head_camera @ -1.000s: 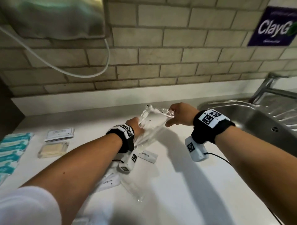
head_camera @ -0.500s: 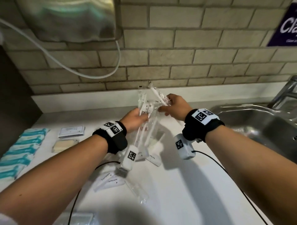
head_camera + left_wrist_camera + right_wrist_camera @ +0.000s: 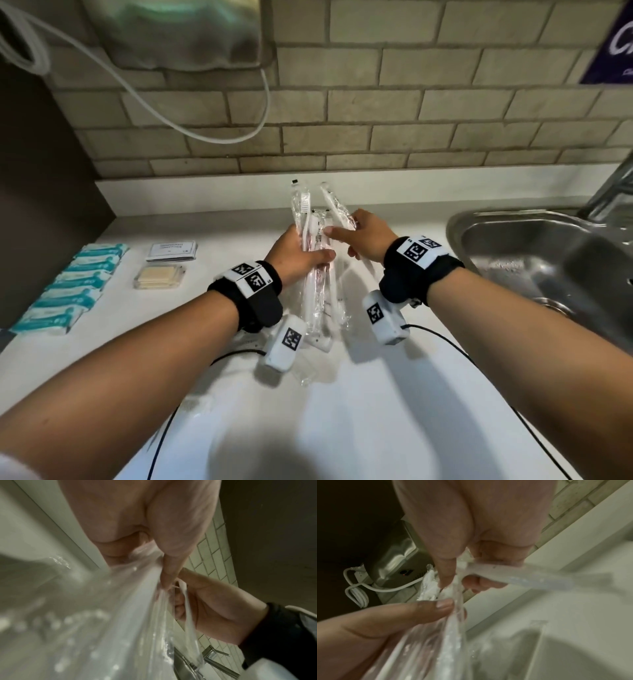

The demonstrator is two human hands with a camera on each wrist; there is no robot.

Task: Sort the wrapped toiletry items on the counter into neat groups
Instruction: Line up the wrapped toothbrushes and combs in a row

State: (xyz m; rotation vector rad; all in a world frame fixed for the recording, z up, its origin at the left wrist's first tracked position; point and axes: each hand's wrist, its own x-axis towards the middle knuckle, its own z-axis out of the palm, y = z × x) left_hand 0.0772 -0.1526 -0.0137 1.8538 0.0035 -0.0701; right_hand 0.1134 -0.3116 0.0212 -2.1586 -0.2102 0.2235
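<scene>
Head view: over the counter (image 3: 359, 411), left of the sink (image 3: 548, 260), the left hand (image 3: 294, 255) grips a bundle of wrapped toothbrushes (image 3: 317, 274), standing nearly upright. The right hand (image 3: 366, 236) pinches one toothbrush (image 3: 337, 210) leaning right. Blue packs (image 3: 68, 284) and sachets (image 3: 171, 250) lie sorted at far left.

Left wrist view: fingers curl round crinkled clear wrap (image 3: 120, 608).

Right wrist view: thumb and fingers clamp a wrapped handle (image 3: 513, 576). These look light, stiff inside, with slippery film; better held mid-handle than by loose wrap.
</scene>
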